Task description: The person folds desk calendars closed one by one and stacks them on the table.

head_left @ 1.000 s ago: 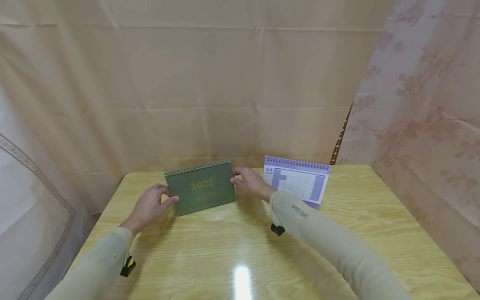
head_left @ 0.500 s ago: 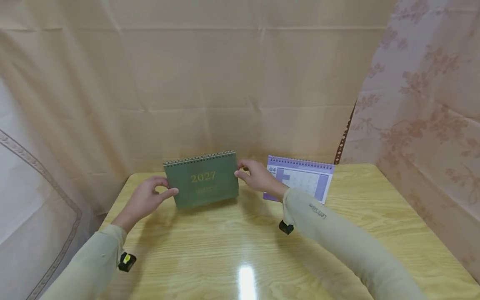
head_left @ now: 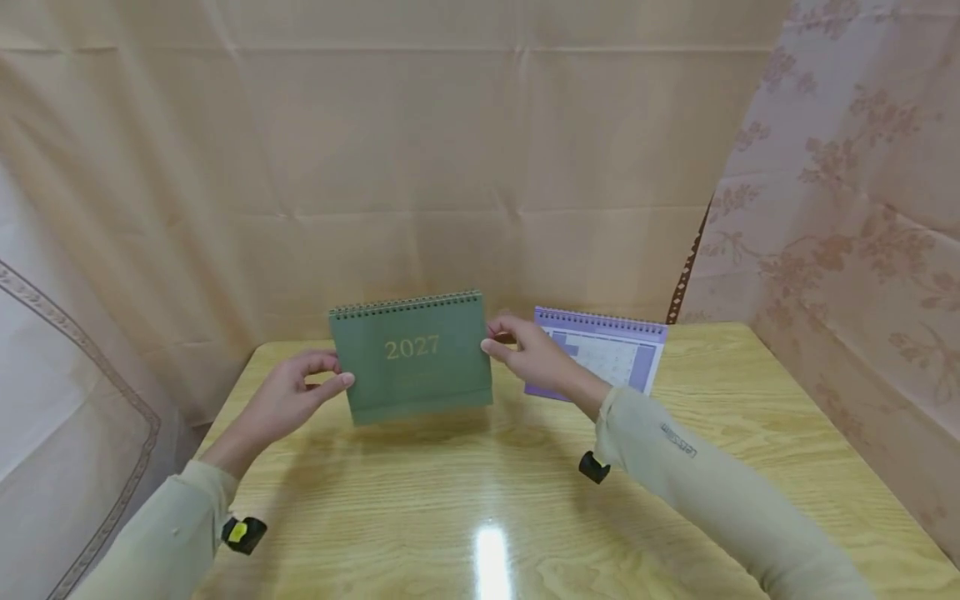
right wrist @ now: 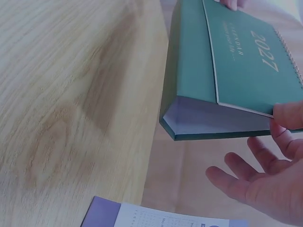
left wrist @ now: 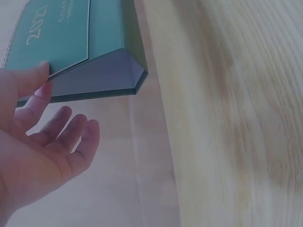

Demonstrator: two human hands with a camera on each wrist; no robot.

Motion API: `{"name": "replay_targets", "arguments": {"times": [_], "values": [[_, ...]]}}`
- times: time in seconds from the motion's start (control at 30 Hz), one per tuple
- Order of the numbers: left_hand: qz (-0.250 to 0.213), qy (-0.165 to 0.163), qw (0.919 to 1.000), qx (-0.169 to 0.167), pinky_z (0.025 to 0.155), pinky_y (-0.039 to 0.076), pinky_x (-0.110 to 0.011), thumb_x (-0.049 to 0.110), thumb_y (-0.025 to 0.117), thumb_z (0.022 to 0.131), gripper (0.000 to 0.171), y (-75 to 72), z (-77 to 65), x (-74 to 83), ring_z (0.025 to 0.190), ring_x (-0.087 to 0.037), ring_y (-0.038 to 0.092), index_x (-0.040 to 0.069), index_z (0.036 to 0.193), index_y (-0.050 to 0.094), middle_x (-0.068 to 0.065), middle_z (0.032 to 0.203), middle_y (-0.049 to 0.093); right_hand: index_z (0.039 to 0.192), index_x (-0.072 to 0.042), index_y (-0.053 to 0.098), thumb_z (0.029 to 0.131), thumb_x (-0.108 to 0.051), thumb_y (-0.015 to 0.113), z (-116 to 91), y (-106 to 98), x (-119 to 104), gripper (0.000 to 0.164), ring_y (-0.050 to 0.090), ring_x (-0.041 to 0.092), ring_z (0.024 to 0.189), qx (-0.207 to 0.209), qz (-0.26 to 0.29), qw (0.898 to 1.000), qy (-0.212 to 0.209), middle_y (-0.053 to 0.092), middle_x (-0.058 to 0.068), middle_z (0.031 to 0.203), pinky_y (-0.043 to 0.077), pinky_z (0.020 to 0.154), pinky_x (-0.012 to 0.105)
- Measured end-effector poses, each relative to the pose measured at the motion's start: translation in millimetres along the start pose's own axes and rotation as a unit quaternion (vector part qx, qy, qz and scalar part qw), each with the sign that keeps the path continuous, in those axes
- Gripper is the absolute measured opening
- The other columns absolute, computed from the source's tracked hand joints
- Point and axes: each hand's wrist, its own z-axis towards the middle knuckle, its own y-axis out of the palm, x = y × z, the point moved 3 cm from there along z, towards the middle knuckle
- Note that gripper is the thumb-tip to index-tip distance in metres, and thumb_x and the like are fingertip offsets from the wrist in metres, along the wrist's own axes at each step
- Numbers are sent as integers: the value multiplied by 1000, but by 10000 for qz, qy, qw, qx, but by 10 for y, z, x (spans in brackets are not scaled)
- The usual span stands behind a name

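A green spiral-bound desk calendar (head_left: 416, 367) marked 2027 is held up between both hands, its cover facing the head camera. My left hand (head_left: 296, 392) pinches its left side edge between thumb and fingers. On the opposite edge, my right hand (head_left: 536, 354) pinches in the same way. Both wrist views show the calendar's folded stand base (left wrist: 120, 75) and its hollow triangular end, with the base raised off the table. In the right wrist view the other three fingers (right wrist: 232, 177) spread loosely below the calendar.
A purple desk calendar (head_left: 600, 354) stands at the back right of the wooden table (head_left: 420, 500), partly behind my right hand. Beige cloth (head_left: 390, 167) hangs along the table's far edge. Patterned curtains (head_left: 847, 233) hang at the right.
The green calendar has risen off the table and turned to sit more level and face the camera more squarely. Both hands kept their pinch; the right hand shifted slightly right.
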Motion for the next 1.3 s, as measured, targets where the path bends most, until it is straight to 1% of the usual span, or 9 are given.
{"name": "replay_targets", "arguments": {"times": [0.2, 0.4, 0.47, 0.6, 0.7, 0.83, 0.93, 1.23, 1.3], "values": [[-612, -170, 9980, -56, 102, 45, -59, 37, 67, 99, 35, 17, -58, -8, 140, -45, 40, 2, 106, 65, -25, 152, 44, 111, -9, 60, 104, -21, 61, -93, -12, -35, 14, 58, 29, 126, -75, 221, 9994, 254, 63, 8, 128, 50, 95, 46], [-943, -274, 9951, -91, 104, 44, -59, 36, 68, 99, 35, 49, -87, -29, 139, -42, 43, 2, 107, 64, -24, 151, 45, 115, -7, 59, 104, -20, 61, -157, -13, -22, 17, 59, 31, 126, -136, 370, 9983, 419, 56, 13, 142, 50, 97, 46], [-1010, -344, 9942, -102, 105, 43, -57, 36, 69, 98, 37, 58, -102, -31, 138, -40, 45, 2, 109, 63, -23, 152, 44, 116, -8, 59, 104, -22, 61, -180, -11, -7, 19, 59, 30, 126, -180, 477, 9973, 529, 53, 12, 145, 51, 94, 45], [-1045, -387, 9937, -96, 102, 46, -50, 38, 69, 98, 39, 72, -123, -31, 128, -35, 54, 2, 113, 63, -21, 147, 49, 119, -9, 59, 104, -28, 61, -236, -7, 26, 24, 62, 31, 119, -287, 801, 9930, 819, 47, 10, 153, 53, 87, 43], [-1067, -356, 9936, -99, 96, 50, -38, 37, 70, 98, 38, 84, -139, -48, 117, -30, 60, 3, 113, 64, -15, 135, 57, 121, -10, 59, 103, -30, 62, -288, 4, 40, 28, 64, 31, 112, -322, 1004, 9894, 1000, 50, 11, 149, 53, 84, 41], [-1189, -354, 9921, -180, 89, 52, -30, 35, 71, 97, 36, 108, -161, -106, 104, -24, 64, 4, 112, 65, -11, 118, 64, 119, -7, 60, 102, -26, 64, -334, 38, 36, 26, 65, 27, 107, -334, 1212, 9876, 944, 57, 11, 135, 53, 91, 44], [-1294, -347, 9907, -241, 89, 52, -31, 35, 71, 97, 35, 128, -171, -138, 100, -22, 65, 4, 113, 66, -11, 111, 66, 117, -4, 60, 102, -21, 63, -355, 53, 31, 23, 64, 27, 109, -365, 1482, 9846, 852, 56, 13, 136, 51, 99, 47], [-1453, -328, 9883, -312, 89, 52, -29, 33, 72, 96, 34, 180, -187, -103, 100, -22, 66, 4, 113, 66, -11, 110, 66, 116, 1, 57, 103, -17, 61, -470, 36, 79, 23, 60, 30, 116, -460, 2140, 9712, 937, 46, 19, 142, 47, 103, 52], [-1495, -327, 9876, -335, 89, 52, -29, 32, 72, 97, 33, 190, -194, -96, 100, -22, 65, 4, 112, 65, -11, 109, 66, 116, 1, 56, 103, -17, 62, -499, 39, 86, 23, 59, 30, 117, -474, 2231, 9684, 1011, 44, 19, 144, 48, 104, 50]]}}
